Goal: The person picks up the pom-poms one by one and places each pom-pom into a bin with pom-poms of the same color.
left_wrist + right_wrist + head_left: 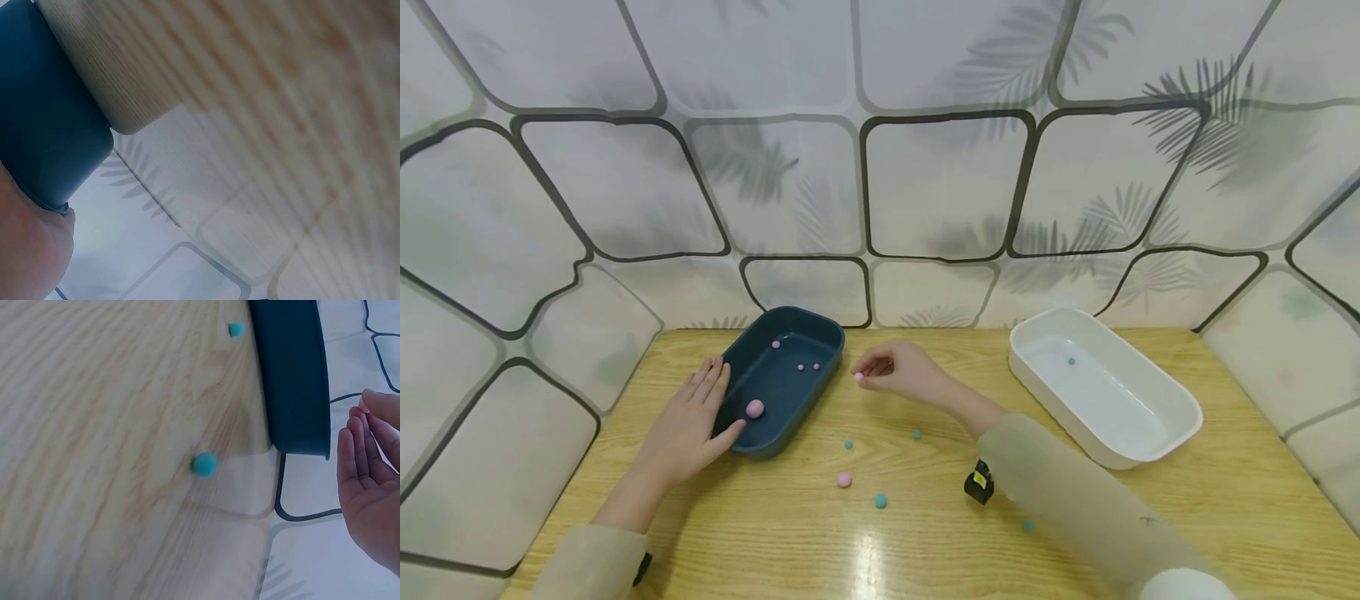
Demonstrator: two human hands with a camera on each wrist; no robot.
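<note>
My left hand (685, 425) rests with straight fingers on the left rim of a dark blue tray (788, 429), its thumb over the near corner. Several pink balls lie in that tray, the largest pink ball (755, 409) close to the thumb. Between thumb and fingertips, my right hand (904, 372) pinches a small pink ball (859, 377), just right of the tray and apart from its rim. In the right wrist view the hand (369, 481) shows beyond the tray's wall (299, 381), with the ball mostly hidden. The left wrist view catches part of the left hand (31, 250) at the tray.
To the right stands a white tray (1112, 417) with a teal ball (1071, 362) inside. On the wooden table lie a pink ball (844, 479) and several teal balls, one a larger teal ball (881, 501). A small black device (979, 483) shows by the right sleeve. Patterned wall panels (943, 187) border the table.
</note>
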